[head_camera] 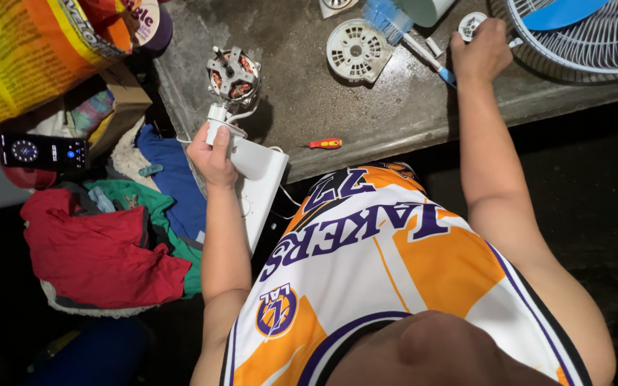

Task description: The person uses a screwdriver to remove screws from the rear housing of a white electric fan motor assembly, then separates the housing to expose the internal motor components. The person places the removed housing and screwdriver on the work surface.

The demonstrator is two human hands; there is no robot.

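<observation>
**Two hands on the parts of a dismantled fan**

We see the work from above, with a grey concrete table (366, 107) filling the upper middle of the frame. The left hand (212, 154), at the left centre, is closed around the white neck (217, 129) of a fan body; the fingers wrap it and the thumb lies on top. Just above this hand stands the bare fan motor (232, 73), with copper windings showing and its shaft pointing up toward us. Below the hand, the white fan housing (260, 179) hangs over the table edge.

The right hand (482, 50), in the upper right of the frame, rests on the table with fingers curled down on a small round white cap (471, 25). We cannot tell if it pinches the cap or only touches it. Just beside this hand, on its left, lies a blue brush (395, 25) with a light handle. Further left is a round white vented cover (355, 48). At the upper right corner we see the wire fan guard (581, 43) with a blue blade (559, 11) inside.

A small screwdriver (325, 144) with red and yellow handle lies near the front table edge, between the two arms and apart from both hands.

On the left side of the frame, below the table, lies a heap of clothes (101, 250) in red, green and blue, and a black remote control (41, 151).
</observation>
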